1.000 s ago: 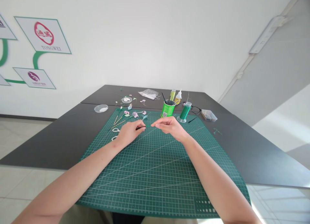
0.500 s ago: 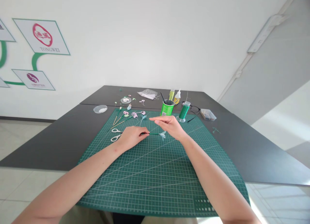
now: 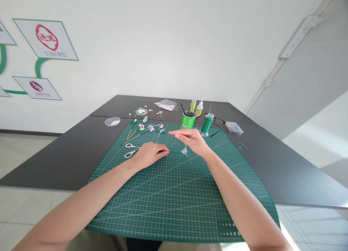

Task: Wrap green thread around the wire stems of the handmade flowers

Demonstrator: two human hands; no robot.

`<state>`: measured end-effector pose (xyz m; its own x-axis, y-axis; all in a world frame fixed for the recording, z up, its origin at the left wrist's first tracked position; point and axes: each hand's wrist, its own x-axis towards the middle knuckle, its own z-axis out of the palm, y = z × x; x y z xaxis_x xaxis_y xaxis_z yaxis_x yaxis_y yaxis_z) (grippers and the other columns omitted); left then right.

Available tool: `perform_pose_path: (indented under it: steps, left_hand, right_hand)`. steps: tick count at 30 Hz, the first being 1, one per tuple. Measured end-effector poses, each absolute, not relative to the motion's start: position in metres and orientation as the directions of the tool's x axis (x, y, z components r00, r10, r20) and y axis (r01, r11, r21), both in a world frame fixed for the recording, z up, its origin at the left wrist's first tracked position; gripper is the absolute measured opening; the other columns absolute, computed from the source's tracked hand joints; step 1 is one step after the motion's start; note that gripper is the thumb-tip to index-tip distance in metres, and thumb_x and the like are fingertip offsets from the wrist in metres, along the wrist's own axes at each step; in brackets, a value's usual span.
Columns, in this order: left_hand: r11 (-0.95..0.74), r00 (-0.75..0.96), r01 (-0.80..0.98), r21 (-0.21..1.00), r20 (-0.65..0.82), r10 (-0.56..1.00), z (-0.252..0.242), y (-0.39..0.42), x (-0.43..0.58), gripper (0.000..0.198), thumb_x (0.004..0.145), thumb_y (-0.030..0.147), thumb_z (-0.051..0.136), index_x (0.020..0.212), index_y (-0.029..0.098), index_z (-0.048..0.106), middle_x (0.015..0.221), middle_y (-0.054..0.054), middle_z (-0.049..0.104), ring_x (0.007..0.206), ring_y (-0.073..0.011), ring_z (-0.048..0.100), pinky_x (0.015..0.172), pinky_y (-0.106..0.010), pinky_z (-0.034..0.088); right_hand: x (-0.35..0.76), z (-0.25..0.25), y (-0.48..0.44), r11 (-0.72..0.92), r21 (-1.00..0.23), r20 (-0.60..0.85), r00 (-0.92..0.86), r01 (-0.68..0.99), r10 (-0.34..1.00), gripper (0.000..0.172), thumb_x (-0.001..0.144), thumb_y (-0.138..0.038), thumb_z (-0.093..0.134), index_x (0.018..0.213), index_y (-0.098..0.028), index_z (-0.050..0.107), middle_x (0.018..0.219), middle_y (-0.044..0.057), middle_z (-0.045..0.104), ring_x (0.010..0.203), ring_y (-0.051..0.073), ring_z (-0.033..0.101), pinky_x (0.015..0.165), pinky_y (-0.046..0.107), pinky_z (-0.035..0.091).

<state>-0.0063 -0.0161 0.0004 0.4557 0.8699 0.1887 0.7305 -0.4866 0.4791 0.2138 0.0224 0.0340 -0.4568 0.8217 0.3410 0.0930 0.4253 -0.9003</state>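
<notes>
My left hand (image 3: 150, 154) rests on the green cutting mat (image 3: 174, 193), fingers pinched on a thin green stem (image 3: 175, 151) that ends in a small pale flower piece (image 3: 185, 150). The stem points right, low over the mat. Just above the flower end hovers my right hand (image 3: 191, 140), its fingers drawn together toward the left; I cannot make out anything in them. White-handled scissors (image 3: 131, 150) lie just left of my left hand.
Small pink and pale flowers on stems (image 3: 148, 128) and wooden sticks (image 3: 132, 135) lie at the mat's far left. A green can of tools (image 3: 187, 121), a green spool (image 3: 207, 125), glue bottles (image 3: 199, 108), glasses (image 3: 220, 122), a small clear box (image 3: 234, 128), a round dish (image 3: 112, 121) and a plastic bag (image 3: 166, 105) stand on the dark table (image 3: 285, 171).
My right hand has let go of the stem's end and risen above it. The left hand slid slightly right and nearer along the mat with the stem, whose pale flower end now shows.
</notes>
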Motion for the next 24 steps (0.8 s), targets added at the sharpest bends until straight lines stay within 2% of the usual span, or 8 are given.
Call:
perform_pose_path:
  steps: [6,12,16,21,24]
  left_hand:
    - [-0.518,0.478,0.684,0.514,0.221,0.850,-0.002,-0.016,-0.006,0.019,0.097,0.035,0.060,0.096,0.030,0.078,0.088,0.004,0.080,0.075,-0.0179,0.072,0.066,-0.026,0.042]
    - [-0.527,0.479,0.688,0.499,0.233,0.846,-0.003,-0.017,-0.005,0.017,0.096,0.036,0.063,0.097,0.029,0.078,0.093,0.003,0.081,0.080,-0.0191,0.074,0.070,-0.027,0.045]
    - [-0.541,0.482,0.676,0.500,0.255,0.838,-0.001,-0.019,-0.004,0.015,0.095,0.035,0.064,0.093,0.028,0.077,0.090,0.003,0.080,0.081,-0.0192,0.074,0.070,-0.026,0.045]
    - [-0.568,0.489,0.670,0.479,0.291,0.822,0.000,-0.019,-0.003,0.012,0.094,0.033,0.065,0.090,0.027,0.074,0.090,0.003,0.079,0.081,-0.0183,0.072,0.070,-0.026,0.045]
    - [-0.582,0.497,0.668,0.463,0.305,0.813,-0.001,-0.018,-0.003,0.009,0.094,0.030,0.067,0.088,0.026,0.073,0.089,0.003,0.078,0.080,-0.0180,0.071,0.070,-0.026,0.043]
  right_hand:
    - [0.214,0.033,0.025,0.426,-0.895,0.339,-0.423,0.131,0.840,0.031,0.088,-0.044,0.068,0.103,-0.023,0.084,0.050,-0.002,0.040,0.055,0.014,0.040,0.052,0.028,0.030]
    - [0.214,0.030,0.029,0.416,-0.895,0.324,-0.402,0.164,0.856,0.033,0.089,-0.042,0.065,0.107,-0.021,0.083,0.050,-0.003,0.041,0.053,0.011,0.034,0.049,0.026,0.026]
    - [0.215,0.028,0.032,0.409,-0.894,0.319,-0.379,0.184,0.869,0.033,0.089,-0.041,0.065,0.109,-0.020,0.082,0.052,-0.002,0.047,0.053,0.011,0.035,0.050,0.026,0.026]
    - [0.214,0.024,0.037,0.422,-0.883,0.334,-0.357,0.205,0.872,0.031,0.089,-0.039,0.066,0.107,-0.021,0.083,0.065,0.003,0.064,0.060,0.015,0.051,0.053,0.026,0.035]
    - [0.214,0.021,0.040,0.442,-0.876,0.356,-0.358,0.195,0.863,0.026,0.088,-0.037,0.066,0.103,-0.024,0.083,0.086,0.005,0.076,0.077,0.019,0.064,0.064,0.029,0.047]
